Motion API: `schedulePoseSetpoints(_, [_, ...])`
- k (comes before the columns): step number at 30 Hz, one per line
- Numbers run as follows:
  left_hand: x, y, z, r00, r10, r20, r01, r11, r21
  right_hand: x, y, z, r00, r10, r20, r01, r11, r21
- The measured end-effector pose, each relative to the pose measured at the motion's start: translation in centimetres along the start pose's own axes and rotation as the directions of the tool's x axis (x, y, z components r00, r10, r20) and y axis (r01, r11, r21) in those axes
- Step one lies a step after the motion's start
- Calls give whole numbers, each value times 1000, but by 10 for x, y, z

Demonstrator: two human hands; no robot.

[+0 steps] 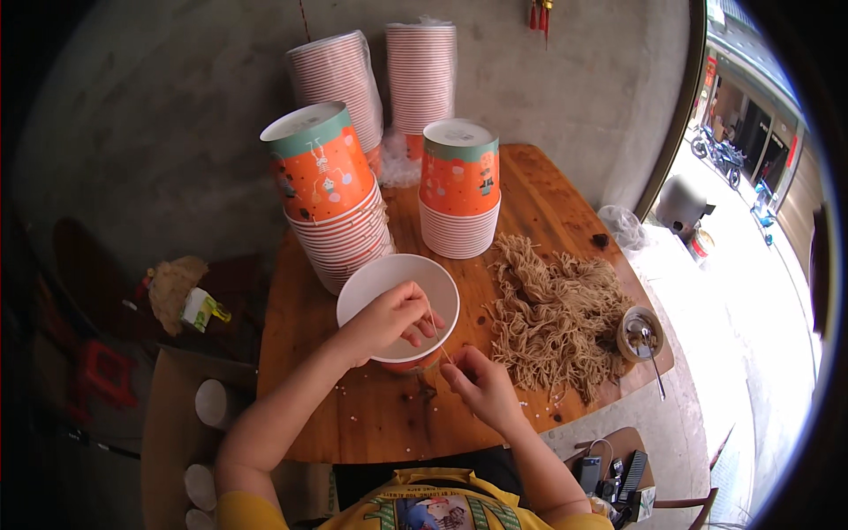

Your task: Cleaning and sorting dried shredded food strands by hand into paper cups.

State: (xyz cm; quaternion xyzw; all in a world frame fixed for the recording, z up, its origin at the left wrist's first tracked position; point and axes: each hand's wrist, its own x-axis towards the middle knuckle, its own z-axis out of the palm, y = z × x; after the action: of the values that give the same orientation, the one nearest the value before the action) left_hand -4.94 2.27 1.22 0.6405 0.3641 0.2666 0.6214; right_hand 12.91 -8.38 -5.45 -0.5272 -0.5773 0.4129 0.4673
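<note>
A paper bucket (360, 289), white inside and orange outside, stands mouth up on the wooden table in front of me. My left hand (393, 318) is over its near right rim, fingers curled around a thin tan string (439, 340). The string runs down to my right hand (481, 386), which pinches it between thumb and fingers just outside the bucket's near right side. To the right lies a loose heap of tan strings (561, 322). Whether the string goes round a part of the bucket I cannot tell.
Behind the bucket stand upside-down stacks of orange buckets (327, 177) (459, 185) and two plastic-wrapped stacks (422, 75) by the wall. A bowl with a spoon (638, 334) sits at the table's right edge. A cardboard box (168, 389) with white cups is lower left.
</note>
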Motion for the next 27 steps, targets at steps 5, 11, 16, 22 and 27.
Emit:
schedulePoseSetpoints(5, [1,3,4,995,-79,67,81,996,-26,8,-39,-22,990,42,136,-47,999,28])
schedulePoseSetpoints(11, [2,5,20,997,-14,78,11,999,42,33,-48,-42,977,-71,203,50,993,106])
schedulePoseSetpoints(16, [-1,4,20,996,-39,75,34,998,62,44,-54,-54,957,-88,278,48,988,145])
schedulePoseSetpoints(22, [-1,-5,22,998,32,47,-37,993,110,62,-70,-52,937,-21,348,-27,991,134])
schedulePoseSetpoints(27, [0,0,21,987,28,160,-70,962,263,77,-43,-56,956,-1,293,-75,966,246])
